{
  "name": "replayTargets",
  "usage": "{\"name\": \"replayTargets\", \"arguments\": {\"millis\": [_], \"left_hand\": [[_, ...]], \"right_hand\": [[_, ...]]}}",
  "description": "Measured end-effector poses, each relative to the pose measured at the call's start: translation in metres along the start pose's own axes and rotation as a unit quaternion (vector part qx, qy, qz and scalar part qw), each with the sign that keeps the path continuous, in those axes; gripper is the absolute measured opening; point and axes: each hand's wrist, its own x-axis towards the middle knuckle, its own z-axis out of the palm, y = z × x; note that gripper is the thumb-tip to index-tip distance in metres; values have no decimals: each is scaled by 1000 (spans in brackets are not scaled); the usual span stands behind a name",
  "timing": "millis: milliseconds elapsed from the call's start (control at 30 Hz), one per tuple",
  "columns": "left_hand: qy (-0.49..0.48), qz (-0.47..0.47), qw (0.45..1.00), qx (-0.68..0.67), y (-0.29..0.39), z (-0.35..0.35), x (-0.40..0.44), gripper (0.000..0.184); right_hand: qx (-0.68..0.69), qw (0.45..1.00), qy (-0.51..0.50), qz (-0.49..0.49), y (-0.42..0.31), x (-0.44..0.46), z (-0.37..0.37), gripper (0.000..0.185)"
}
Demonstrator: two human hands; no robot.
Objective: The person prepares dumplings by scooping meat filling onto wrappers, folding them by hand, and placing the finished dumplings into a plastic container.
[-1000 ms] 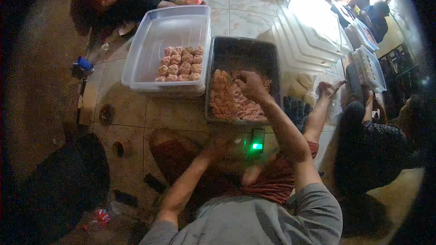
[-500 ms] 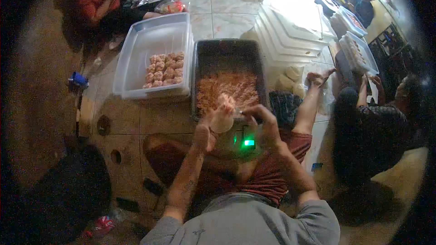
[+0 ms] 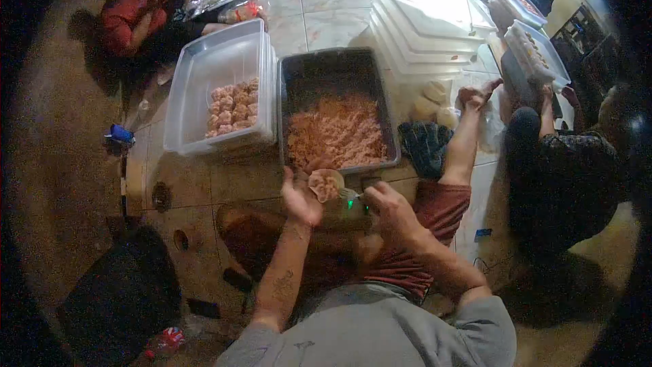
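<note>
My left hand [image 3: 303, 205] is palm up, holding a round dumpling wrapper [image 3: 315, 192] on its fingers. A lump of ground meat filling [image 3: 327, 182] lies on the wrapper. My right hand [image 3: 392, 209] is closed around the handle of a fork [image 3: 348, 194], whose tines are beside the wrapper's right edge. Just beyond both hands stands a dark grey tub [image 3: 327, 56], with pinkish ground meat mixture [image 3: 343, 129] spread over its near part. To its left, a clear plastic bin [image 3: 178, 105] holds rows of shaped meat dumplings [image 3: 233, 105].
Stacked white lidded bins [image 3: 424, 34] stand at the back right. A dark cloth [image 3: 424, 149] lies beside my bare right leg. One person [image 3: 570, 170] sits at the right near a tray of pieces [image 3: 533, 54]; another [image 3: 132, 17] sits back left. A small green light [image 3: 350, 203] shows below the fork.
The wrapper in my left hand has turned to show the filling on top. My right hand and fork are slightly lower. The green display is now mostly hidden, and the view has shifted.
</note>
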Motion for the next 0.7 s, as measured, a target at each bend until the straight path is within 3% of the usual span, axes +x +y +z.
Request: {"name": "replayTargets", "arguments": {"millis": [67, 200, 300, 400, 467, 500, 567, 700], "left_hand": [[74, -71, 994, 34, -2, -7, 9, 79], [68, -50, 994, -66, 4, 42, 1, 77], [98, -49, 994, -32, 19, 39, -5, 78], [70, -22, 993, -87, 22, 23, -1, 80], [-149, -164, 972, -80, 23, 3, 2, 77], [-150, -164, 972, -81, 20, 19, -2, 77], [54, -172, 983, -20, 12, 67, -14, 73], [28, -198, 979, -43, 11, 34, -10, 72]], "right_hand": [[31, 997, 22, -73, 1, 7, -11, 31], [20, 997, -39, -64, 17, 8, -17, 28], [-29, 998, 0, -53, -5, 2, -32, 27], [-9, 999, 24, -36, -16, 7, -34, 25], [61, 993, 47, -89, -19, 14, -33, 23], [61, 993, 47, -89, -12, 15, -30, 23], [-52, 993, -50, -90, 8, 15, -20, 24], [-14, 991, -23, -130, -4, 20, -32, 26]]}}
